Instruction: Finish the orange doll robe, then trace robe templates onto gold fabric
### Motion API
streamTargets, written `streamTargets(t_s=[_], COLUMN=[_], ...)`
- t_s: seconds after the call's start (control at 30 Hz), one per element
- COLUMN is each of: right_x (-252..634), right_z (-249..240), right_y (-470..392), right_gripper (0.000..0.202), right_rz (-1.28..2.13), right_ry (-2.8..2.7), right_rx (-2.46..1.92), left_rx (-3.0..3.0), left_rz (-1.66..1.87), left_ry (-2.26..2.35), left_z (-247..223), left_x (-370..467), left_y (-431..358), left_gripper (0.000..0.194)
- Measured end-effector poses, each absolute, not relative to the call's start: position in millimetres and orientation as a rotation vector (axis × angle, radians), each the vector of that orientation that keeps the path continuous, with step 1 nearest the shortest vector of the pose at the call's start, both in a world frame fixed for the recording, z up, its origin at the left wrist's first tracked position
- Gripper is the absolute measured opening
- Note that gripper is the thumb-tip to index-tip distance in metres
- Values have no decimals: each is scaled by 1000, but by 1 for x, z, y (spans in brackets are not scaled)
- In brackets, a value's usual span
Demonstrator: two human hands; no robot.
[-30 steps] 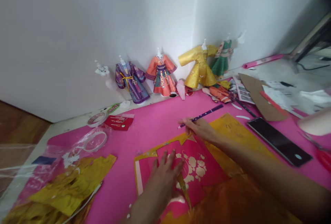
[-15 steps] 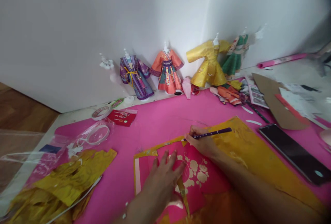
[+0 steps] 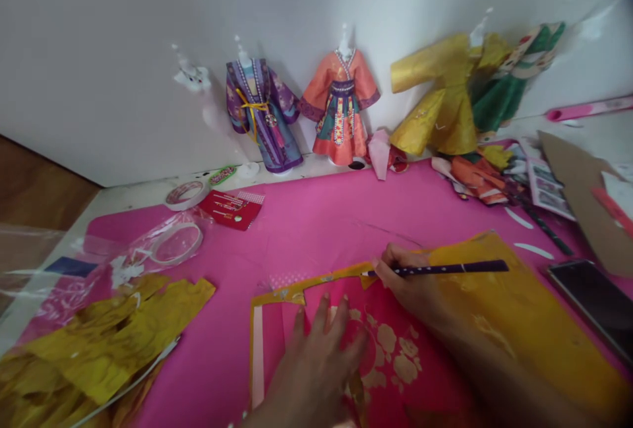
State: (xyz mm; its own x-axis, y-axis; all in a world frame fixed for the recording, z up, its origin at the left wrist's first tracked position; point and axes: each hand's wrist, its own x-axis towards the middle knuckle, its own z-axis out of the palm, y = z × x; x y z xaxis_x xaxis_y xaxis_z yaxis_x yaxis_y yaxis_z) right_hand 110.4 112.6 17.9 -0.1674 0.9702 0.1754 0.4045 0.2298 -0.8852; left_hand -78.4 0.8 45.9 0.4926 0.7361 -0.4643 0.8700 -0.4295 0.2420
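Note:
My left hand [image 3: 324, 352] lies with its fingers spread on a red paper piece with gold flowers [image 3: 403, 359], pressing it over yellow patterned cloth [image 3: 475, 306]. My right hand [image 3: 413, 283] grips a dark pencil with white dots [image 3: 459, 268]. Its tip points left and rests near the paper's upper edge, where a narrow yellow strip shows beyond the red. The pencil lies at a low slant, its blunt end out to the right. Part of the red paper is hidden beneath my left hand and forearm.
Doll forms in a purple robe [image 3: 267, 115], an orange dress [image 3: 343, 108] and a yellow dress [image 3: 440, 101] stand along the wall. Crumpled yellow cloth [image 3: 109, 342], a tape roll [image 3: 185, 195] and a red card [image 3: 232, 209] are left; a phone [image 3: 593, 303] is right.
The view has come closer and tilted, so the dolls look larger and the phone has slid toward the right edge. Both hands keep nearly the same place on the paper.

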Motion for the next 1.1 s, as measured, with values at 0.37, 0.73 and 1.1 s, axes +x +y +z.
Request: streamTargets(t_s=[0.37,0.73,1.1], right_x=[112,112,111], right_z=[13,17,18], right_y=[114,114,114], right_gripper=[34,34,33], right_rz=[898,897,874], right_ry=[-1814,-1828,-1826], right_rx=[-1302,-1316,-1304], left_rx=[2296,2307,2308], left_rz=[-322,-300,-326], left_ry=[1289,1314,1330], left_z=[31,37,31], left_x=[-84,-83,-81], left_y=[-5,-4,-5], left_gripper=[93,87,90])
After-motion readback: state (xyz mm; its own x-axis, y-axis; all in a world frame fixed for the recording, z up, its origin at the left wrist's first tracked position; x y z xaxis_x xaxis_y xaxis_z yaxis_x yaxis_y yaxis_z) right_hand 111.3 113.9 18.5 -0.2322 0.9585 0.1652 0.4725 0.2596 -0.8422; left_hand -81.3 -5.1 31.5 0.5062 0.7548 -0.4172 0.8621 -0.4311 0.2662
